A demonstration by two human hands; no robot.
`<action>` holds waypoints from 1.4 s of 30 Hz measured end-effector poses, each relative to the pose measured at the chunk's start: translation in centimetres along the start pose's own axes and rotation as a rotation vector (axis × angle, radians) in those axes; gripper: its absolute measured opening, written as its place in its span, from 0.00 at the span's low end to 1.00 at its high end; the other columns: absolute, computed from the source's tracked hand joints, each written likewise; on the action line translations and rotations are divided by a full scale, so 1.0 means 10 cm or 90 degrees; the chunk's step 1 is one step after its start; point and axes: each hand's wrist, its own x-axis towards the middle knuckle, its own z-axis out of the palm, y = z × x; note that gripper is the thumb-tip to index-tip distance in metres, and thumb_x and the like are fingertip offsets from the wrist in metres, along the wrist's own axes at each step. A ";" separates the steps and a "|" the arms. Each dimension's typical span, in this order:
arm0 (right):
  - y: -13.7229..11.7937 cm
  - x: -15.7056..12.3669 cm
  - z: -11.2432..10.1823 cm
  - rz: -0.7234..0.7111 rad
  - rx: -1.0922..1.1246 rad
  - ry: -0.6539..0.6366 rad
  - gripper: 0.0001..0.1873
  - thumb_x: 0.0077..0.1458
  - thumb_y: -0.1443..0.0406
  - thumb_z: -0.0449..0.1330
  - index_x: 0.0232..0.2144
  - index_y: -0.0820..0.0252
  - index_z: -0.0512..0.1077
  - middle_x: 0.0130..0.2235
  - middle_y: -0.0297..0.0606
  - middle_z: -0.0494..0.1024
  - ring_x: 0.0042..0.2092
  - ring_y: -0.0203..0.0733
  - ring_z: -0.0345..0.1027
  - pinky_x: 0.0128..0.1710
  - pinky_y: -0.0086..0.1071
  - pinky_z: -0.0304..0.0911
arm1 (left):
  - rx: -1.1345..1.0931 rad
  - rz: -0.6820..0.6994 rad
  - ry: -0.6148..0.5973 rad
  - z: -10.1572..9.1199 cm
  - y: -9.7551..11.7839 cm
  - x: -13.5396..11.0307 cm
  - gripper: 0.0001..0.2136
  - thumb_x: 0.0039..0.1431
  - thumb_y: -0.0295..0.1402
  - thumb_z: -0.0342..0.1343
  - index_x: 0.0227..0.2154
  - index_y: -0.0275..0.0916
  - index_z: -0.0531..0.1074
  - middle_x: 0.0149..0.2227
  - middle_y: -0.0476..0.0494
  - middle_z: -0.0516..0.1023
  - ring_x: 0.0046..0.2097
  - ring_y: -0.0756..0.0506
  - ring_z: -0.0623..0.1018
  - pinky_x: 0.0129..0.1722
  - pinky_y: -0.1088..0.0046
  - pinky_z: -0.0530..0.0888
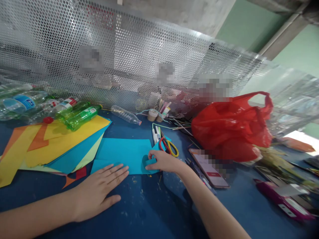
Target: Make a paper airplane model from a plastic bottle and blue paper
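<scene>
Resting left hand (99,186) on blue paper (124,151) with fingers slightly apart, curving right hand (164,161) at the sheet's right end, beside scissors (167,142), with thumb and fingers apart.

Blue table (142,212) before me, perforated metal screen (137,49) along its far side, grey concrete (186,13) above, pale green wall (299,46) up to my right, light glinting off the metal.

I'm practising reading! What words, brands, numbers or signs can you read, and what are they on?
None can be read.
Clear bottle: blue label too blurred.
Another bottle: red-and-white label too blurred.
Green bottle: label too small.
Phone: screen blurred, partly pixelated.
Purple object: markings too blurred.
Blue paper: no writing shows.
</scene>
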 end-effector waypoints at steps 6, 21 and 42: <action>0.03 0.03 0.00 -0.011 0.003 -0.004 0.20 0.41 0.53 0.63 0.34 0.59 0.68 0.30 0.33 0.70 0.28 0.37 0.64 0.23 0.27 0.54 | -0.018 -0.016 -0.025 -0.03 0.01 0.00 0.28 0.65 0.45 0.40 0.63 0.51 0.36 0.65 0.53 0.44 0.64 0.42 0.52 0.62 0.63 0.51; 0.07 0.07 0.04 0.015 0.023 -0.017 0.19 0.41 0.53 0.63 0.30 0.60 0.67 0.25 0.31 0.66 0.25 0.36 0.62 0.20 0.27 0.54 | -0.064 -0.028 -0.069 -0.10 0.06 0.02 0.27 0.65 0.46 0.36 0.63 0.48 0.36 0.65 0.51 0.44 0.65 0.43 0.48 0.63 0.61 0.47; 0.02 0.04 -0.01 -0.013 -0.050 -0.016 0.19 0.43 0.52 0.61 0.30 0.60 0.67 0.29 0.36 0.71 0.31 0.42 0.64 0.25 0.29 0.51 | -0.089 -0.041 -0.101 -0.12 0.08 0.04 0.27 0.65 0.47 0.34 0.64 0.47 0.37 0.66 0.51 0.42 0.66 0.43 0.45 0.63 0.62 0.43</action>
